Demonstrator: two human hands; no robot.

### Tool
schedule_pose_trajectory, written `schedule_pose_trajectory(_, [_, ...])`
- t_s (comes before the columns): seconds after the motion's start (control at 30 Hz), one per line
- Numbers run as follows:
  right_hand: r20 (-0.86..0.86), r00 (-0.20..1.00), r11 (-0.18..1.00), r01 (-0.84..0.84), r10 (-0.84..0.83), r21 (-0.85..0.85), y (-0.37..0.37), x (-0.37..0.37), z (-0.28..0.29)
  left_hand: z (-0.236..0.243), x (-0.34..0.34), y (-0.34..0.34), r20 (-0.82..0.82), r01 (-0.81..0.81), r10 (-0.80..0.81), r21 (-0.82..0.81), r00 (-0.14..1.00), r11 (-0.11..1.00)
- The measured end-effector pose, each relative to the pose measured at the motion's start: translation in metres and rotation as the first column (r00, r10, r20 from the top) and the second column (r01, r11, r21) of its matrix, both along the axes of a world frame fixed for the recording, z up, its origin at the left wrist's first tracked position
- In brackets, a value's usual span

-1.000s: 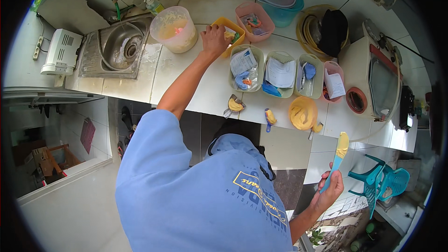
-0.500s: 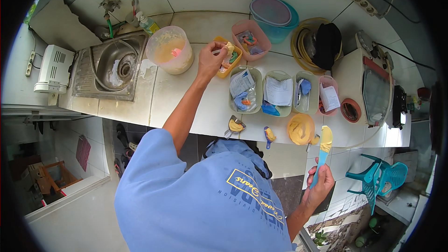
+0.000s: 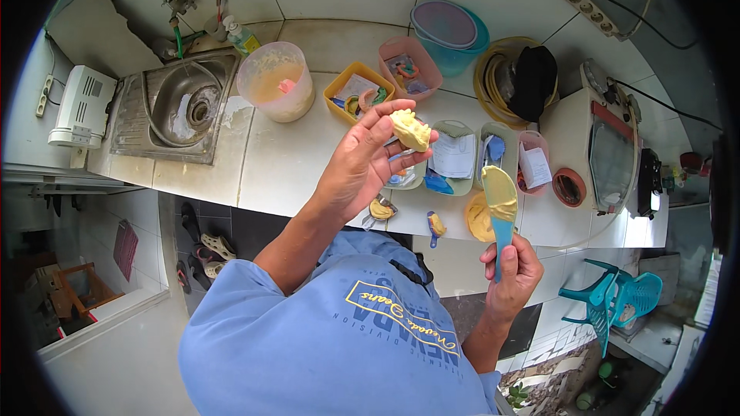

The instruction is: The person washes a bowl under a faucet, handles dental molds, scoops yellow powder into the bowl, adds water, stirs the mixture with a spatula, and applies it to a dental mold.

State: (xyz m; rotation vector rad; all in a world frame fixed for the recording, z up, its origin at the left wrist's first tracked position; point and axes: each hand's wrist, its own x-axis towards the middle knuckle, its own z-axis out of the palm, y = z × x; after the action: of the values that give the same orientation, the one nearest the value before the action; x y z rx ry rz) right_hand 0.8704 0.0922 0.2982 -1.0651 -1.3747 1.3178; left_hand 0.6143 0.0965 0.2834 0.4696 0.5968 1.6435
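My left hand (image 3: 348, 165) is raised over the counter, its thumb and fingers closed around a small pale-yellow dental cast (image 3: 412, 132) with a bumpy, tooth-like edge. In my right hand (image 3: 512, 276) a blue-handled spatula (image 3: 501, 198) is gripped by its handle, blade up. Thick yellow paste coats that blade, which is to the right of the cast and apart from it. Partly behind the spatula sits a round bowl (image 3: 478, 217) of the same yellow paste. Two paste-filled dental impression trays, one metal (image 3: 380, 210) and one blue-handled (image 3: 436, 225), lie along the counter's front edge.
Behind my hands stand a yellow basket (image 3: 336, 104), a pink basket (image 3: 428, 86) and green baskets with papers (image 3: 453, 146). A cloudy tub (image 3: 270, 104) is beside the steel sink (image 3: 166, 146). A glass-fronted machine (image 3: 613, 158) stands at the right.
My left hand has come from the yellow basket toward me, bringing the cast near the spatula. My right hand has lifted the spatula up and to the left, over the bowl's edge.
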Motion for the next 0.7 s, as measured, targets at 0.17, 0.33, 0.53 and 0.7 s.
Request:
schedule_pose_trajectory(0.17, [0.100,0.995,0.989,-0.006,-0.009,0.147,0.000,-0.001,0.007,0.019,0.015,-0.013,-0.042,0.032,-0.028,0.092,0.999,0.995])
schedule_pose_trajectory(0.33, [0.109,0.994,0.979,-0.002,-0.021,0.205,-0.002,0.001,0.015,0.027,0.025,-0.014,-0.104,0.035,-0.014,0.203,0.995,0.979])
schedule_pose_trajectory(0.53, [0.101,0.995,0.971,-0.011,-0.014,0.239,-0.002,0.005,0.018,0.033,0.030,-0.012,-0.197,0.036,0.011,0.233,0.980,0.972])
schedule_pose_trajectory(0.7, [0.099,0.995,0.968,-0.009,-0.016,0.250,-0.003,0.005,0.020,0.030,0.032,-0.011,-0.268,0.046,0.024,0.250,0.963,0.967])
